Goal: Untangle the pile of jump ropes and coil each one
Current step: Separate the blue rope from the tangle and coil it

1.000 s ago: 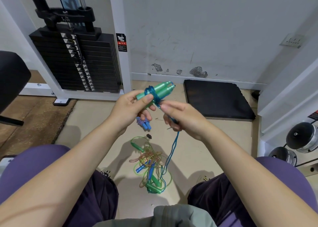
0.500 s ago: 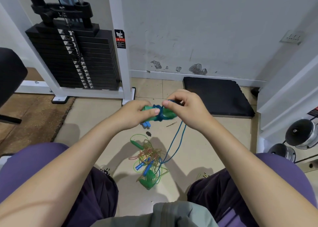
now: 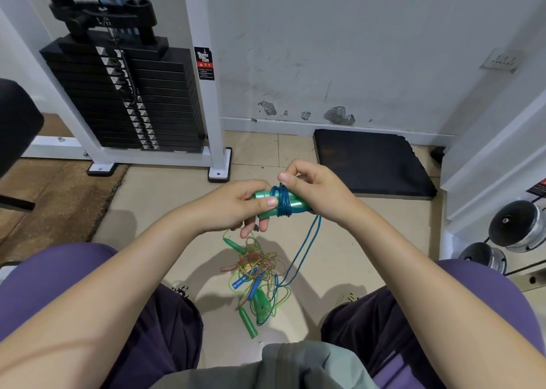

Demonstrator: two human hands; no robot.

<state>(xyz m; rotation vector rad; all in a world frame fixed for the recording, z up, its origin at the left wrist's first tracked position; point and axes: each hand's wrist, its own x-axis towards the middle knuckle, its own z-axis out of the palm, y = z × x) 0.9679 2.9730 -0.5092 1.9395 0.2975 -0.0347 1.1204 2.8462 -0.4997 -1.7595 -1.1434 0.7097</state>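
My left hand (image 3: pixel 236 208) grips a pair of green jump-rope handles (image 3: pixel 291 201) held level above the floor. A blue cord (image 3: pixel 283 202) is wound round the handles in several tight turns. My right hand (image 3: pixel 316 192) is curled over the handles' right end and pinches the cord there. Two strands of the blue cord (image 3: pixel 304 250) hang from under my right hand down to a tangled pile of ropes (image 3: pixel 257 276) on the floor between my knees. The pile holds green, blue and orange cords with green and blue handles.
A white-framed weight stack (image 3: pixel 127 93) stands at the back left, its foot (image 3: pixel 219 164) just beyond my hands. A black mat (image 3: pixel 372 161) lies against the wall at the right. Dumbbells (image 3: pixel 517 226) sit at the far right. A black padded seat (image 3: pixel 14 123) juts in at left.
My hands have dropped lower with the handles, turning them from tilted up to level. My right hand has brought the blue cord up over the handles, adding turns; the hanging strands have shortened.
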